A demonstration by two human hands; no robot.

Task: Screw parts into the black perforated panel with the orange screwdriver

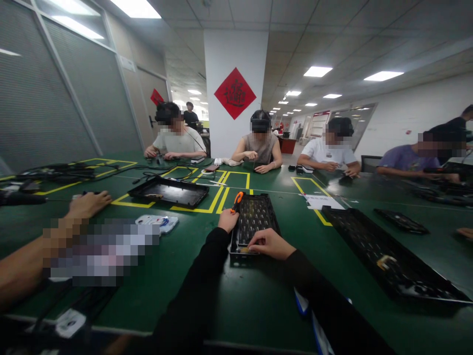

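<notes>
Holding an orange-handled tool (238,199) in a closed grip, its handle slanting upward, the left hand (227,221) is at the left side of a black case (240,257), which lies on the green table (251,305) straight ahead. The right hand (272,243) bends over the case's near end, fingertips drawn together beside a small tan patch (244,250); whether they pinch anything is too small to tell. The work looks partway along: a dark panel (254,217) sits inside the case, while the near end seems unfinished, judging by the fingers there. How much is left cannot be told. The case is a shallow oblong with raised walls, seemingly hard plastic; pale, glinting flecks run in rows across the panel. To the right lies a longer tray (349,229) holding a pale, uneven clump (387,261); far left, another tray (179,190) has a smooth, shiny floor.
</notes>
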